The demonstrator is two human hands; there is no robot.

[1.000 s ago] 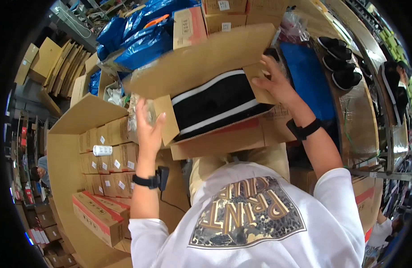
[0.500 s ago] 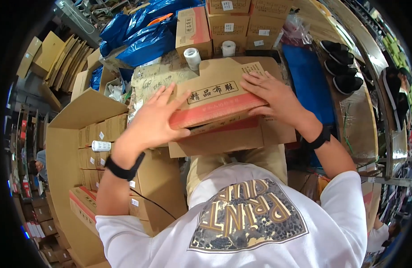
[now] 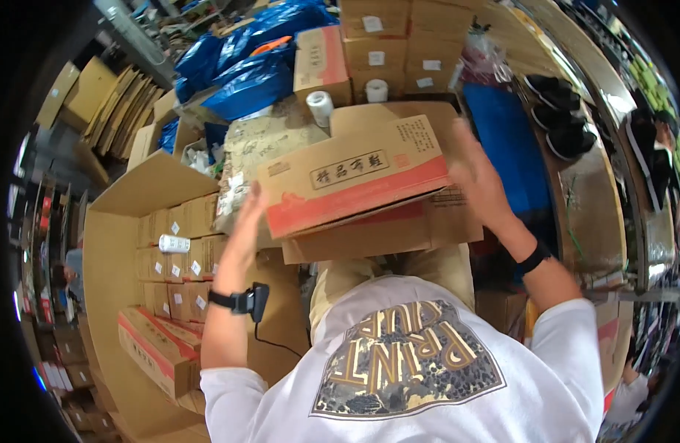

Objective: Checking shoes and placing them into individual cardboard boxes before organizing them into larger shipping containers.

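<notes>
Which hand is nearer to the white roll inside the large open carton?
Left. The left hand is to the right of the white roll, by the left end of the red-and-brown box; the right hand is by that box's right end, farther away.

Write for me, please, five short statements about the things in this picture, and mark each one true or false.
1. The left hand is at the left end of the brown and red box. True.
2. The right hand is inside the large open carton. False: it is at the right end of the brown and red box.
3. Two white rolls stand beyond the brown and red box. True.
4. The large open carton is empty. False: it holds smaller boxes.
5. A black band is around the right wrist. True.
</notes>
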